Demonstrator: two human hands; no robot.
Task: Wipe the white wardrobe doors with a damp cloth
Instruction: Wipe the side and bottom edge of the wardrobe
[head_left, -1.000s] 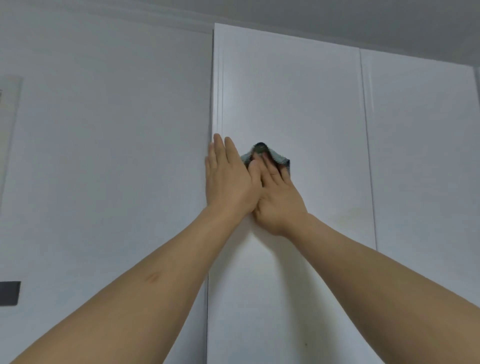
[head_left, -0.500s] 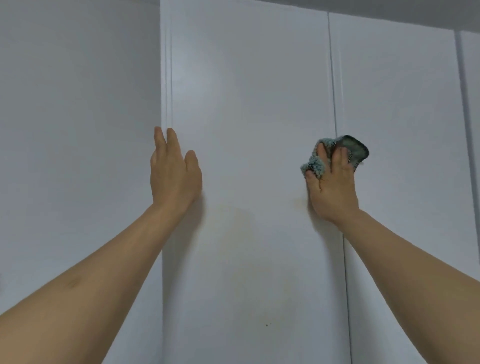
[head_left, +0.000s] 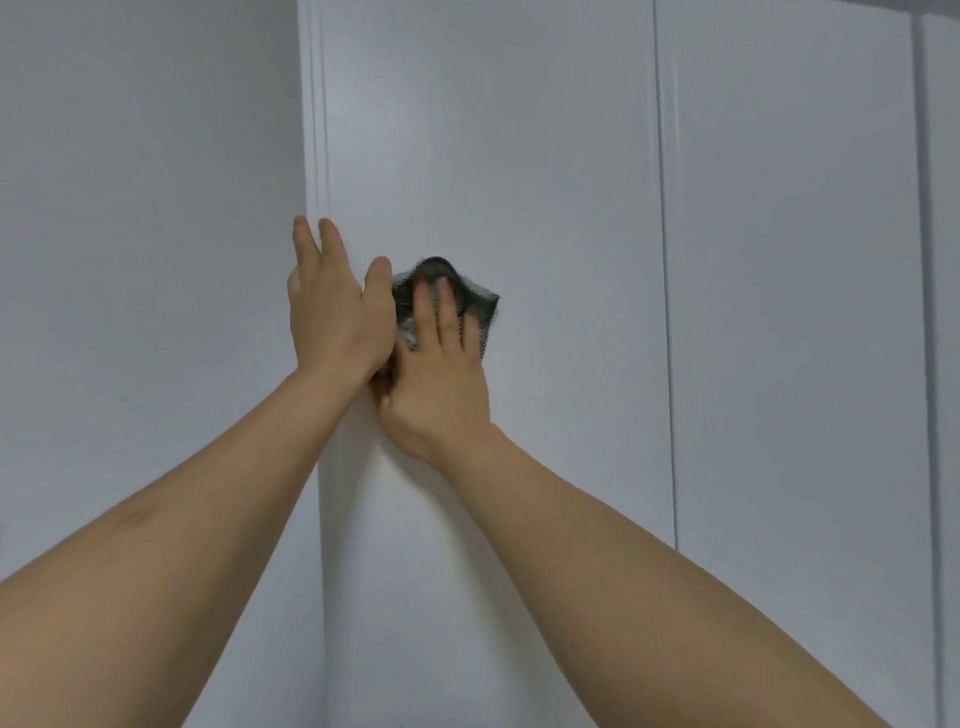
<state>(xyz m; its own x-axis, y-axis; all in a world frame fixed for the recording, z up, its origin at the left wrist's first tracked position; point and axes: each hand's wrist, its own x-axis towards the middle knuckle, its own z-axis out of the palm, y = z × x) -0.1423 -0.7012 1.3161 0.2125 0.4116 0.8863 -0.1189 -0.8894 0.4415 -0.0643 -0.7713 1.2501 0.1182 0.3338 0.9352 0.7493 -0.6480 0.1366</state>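
The right hand (head_left: 441, 374), fingers flat on the dark cloth (head_left: 467, 296), has swept back from the door's (head_left: 493, 156) three-o'clock edge to the open, bracing left hand (head_left: 332, 312), finishing another horizontal pass.

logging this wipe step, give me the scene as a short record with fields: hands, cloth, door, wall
left hand: left hand flat, fingers straight, at the left edge of the door
right hand: right hand presses the cloth to the door, fingers straight
cloth: dark teal cloth, bunched under the fingers
door: white wardrobe door, seam to next door on its right
wall: plain wall left of wardrobe
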